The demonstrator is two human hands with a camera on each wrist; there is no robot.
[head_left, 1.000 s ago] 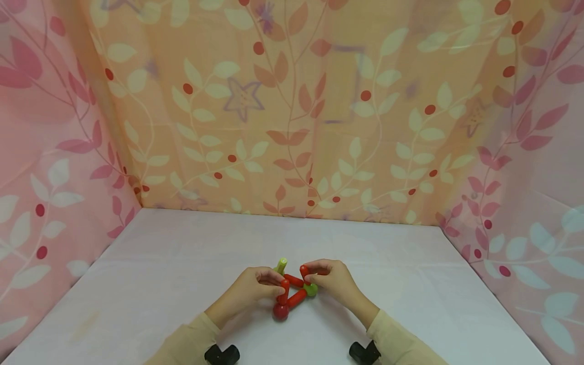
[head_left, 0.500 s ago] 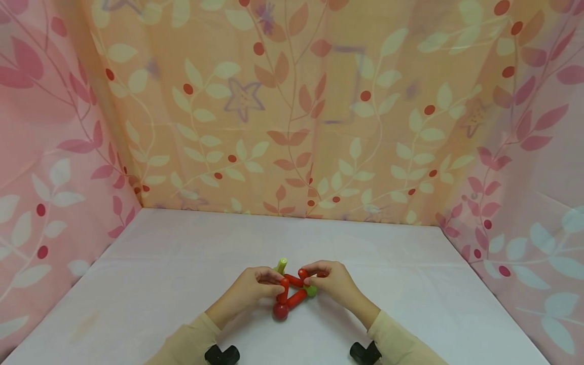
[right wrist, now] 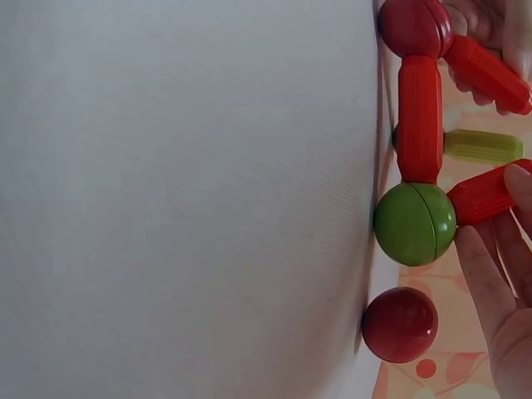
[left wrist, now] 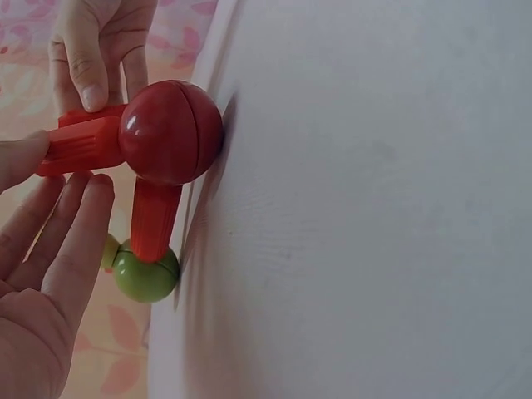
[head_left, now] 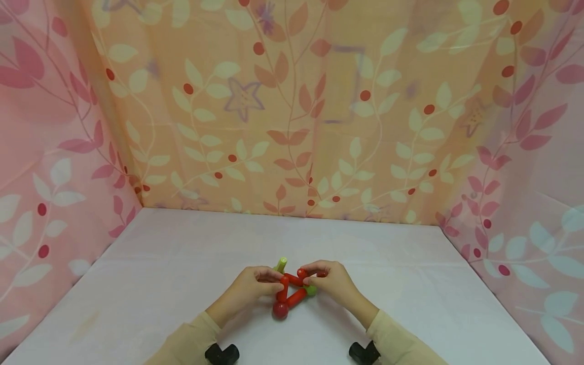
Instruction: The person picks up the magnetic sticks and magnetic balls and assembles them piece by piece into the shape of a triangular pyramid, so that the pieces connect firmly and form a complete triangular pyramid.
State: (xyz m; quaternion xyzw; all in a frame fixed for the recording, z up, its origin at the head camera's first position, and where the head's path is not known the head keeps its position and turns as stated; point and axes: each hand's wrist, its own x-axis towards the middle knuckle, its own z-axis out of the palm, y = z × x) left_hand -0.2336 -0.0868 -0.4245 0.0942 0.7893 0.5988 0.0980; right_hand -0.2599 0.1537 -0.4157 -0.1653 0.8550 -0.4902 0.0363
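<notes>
My left hand [head_left: 255, 285] pinches an upright red magnetic stick [head_left: 283, 290] whose lower end meets a dark red ball [head_left: 280, 310]. A second red stick [head_left: 296, 298] joins that ball to a green ball [head_left: 312, 291] on the right. My right hand [head_left: 336, 280] pinches another red stick [right wrist: 485, 196], which rises from the green ball. Behind, a further red stick [head_left: 292, 279] leads to the back corner, where a yellow-green stick [head_left: 282, 264] stands up. The ball under that stick is mostly hidden by my left hand.
A loose dark red ball [right wrist: 400, 324] lies on the white table [head_left: 182, 253] beyond the green ball, partly behind my right fingers in the head view. Patterned curtains [head_left: 292, 152] enclose the back and sides.
The top of the stick in my right hand has tilted slightly left, and red now shows behind those fingers. My left hand's stick has shifted very slightly; the frame stays in place.
</notes>
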